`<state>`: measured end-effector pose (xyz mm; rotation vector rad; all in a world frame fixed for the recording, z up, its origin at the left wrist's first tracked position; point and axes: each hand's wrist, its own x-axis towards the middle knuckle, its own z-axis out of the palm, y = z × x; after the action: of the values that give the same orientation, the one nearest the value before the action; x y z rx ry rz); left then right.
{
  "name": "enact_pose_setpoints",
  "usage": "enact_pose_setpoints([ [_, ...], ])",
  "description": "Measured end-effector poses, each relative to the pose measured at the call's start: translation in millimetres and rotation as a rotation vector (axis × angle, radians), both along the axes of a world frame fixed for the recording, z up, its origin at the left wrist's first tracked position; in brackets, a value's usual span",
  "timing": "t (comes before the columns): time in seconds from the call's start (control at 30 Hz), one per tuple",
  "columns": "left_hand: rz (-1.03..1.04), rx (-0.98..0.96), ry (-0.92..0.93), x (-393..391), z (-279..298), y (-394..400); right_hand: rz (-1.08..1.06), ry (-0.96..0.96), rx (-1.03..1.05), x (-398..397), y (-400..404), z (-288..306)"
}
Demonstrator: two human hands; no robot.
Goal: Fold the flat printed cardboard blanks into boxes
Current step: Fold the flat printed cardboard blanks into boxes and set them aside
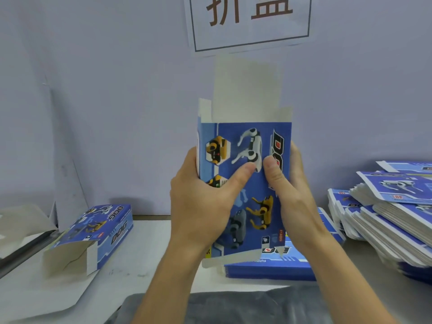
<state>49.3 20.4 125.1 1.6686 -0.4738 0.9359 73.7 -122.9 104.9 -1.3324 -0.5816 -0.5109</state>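
Note:
I hold a blue printed cardboard box [245, 141] upright in front of me, opened into a sleeve, with robot dog pictures facing me. Its white top flaps stand open, the tall one reaching up toward the wall sign. My left hand [201, 202] grips the box's left side, thumb across the front. My right hand [289, 192] grips the right side, thumb pressed on the front near the "DOG" print. The bottom flaps hang loose below my hands.
A folded box [98, 230] lies on its side at the left with its end flaps open. A low stack of flat blanks [268, 267] sits under the held box. Tall, slumped stacks of blanks [392, 213] fill the right. A sign [250, 19] hangs on the wall.

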Motion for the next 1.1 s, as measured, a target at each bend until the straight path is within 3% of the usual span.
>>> enact_pose_setpoints([
  [0.13,-0.037,0.008,0.067,-2,5,5,-0.104,0.004,-0.035,-1,3,2],
  [0.27,-0.070,-0.112,0.198,-3,9,18,-0.043,-0.001,-0.043,-4,5,2],
  [0.37,-0.024,-0.227,0.088,-4,15,29,0.023,0.014,-0.213,-8,7,0],
  [0.53,0.124,-0.186,-0.075,-1,15,36,0.105,0.038,-0.308,-14,10,4],
  [0.73,-0.006,-0.075,-0.119,-5,15,23,-0.037,-0.069,-0.194,-22,6,21],
  [0.83,-0.108,-0.108,-0.082,-6,14,19,-0.100,-0.137,-0.164,-24,4,27],
  [1.1,-0.043,-0.235,-0.049,-2,10,11,-0.149,-0.120,-0.180,-20,16,20],
])
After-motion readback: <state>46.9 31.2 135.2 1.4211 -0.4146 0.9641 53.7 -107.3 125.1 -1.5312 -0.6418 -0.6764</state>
